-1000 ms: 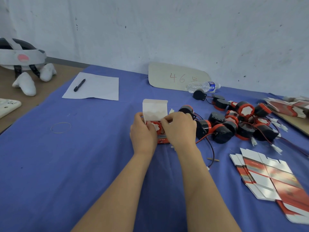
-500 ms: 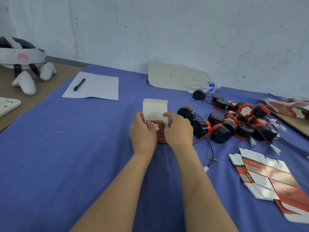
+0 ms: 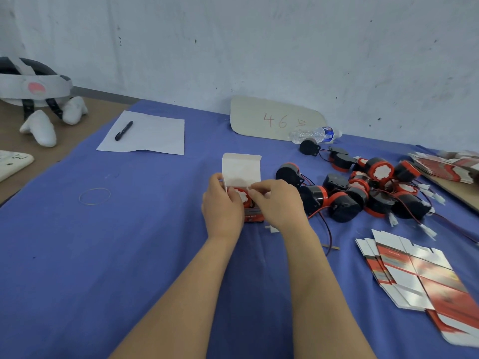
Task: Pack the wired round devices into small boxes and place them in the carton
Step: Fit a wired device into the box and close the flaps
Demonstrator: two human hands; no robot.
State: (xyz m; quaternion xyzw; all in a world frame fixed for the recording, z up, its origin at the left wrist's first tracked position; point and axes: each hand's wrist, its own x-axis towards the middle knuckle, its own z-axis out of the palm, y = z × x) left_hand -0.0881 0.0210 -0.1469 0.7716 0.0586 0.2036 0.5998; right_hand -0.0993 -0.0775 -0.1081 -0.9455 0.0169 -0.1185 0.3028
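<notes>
Left hand [image 3: 223, 209] grips the small red-and-white cardboard box [image 3: 242, 168], just left of the heap of black-and-red round wired devices [image 3: 344, 207]; right hand [image 3: 280, 203] pinches at its open mouth. Thin card probably crushes: hold the corners.

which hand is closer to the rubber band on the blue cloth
Left. The left hand holds the small box on the side facing the rubber band; the right hand is at the box's far side, farther from the band.
</notes>
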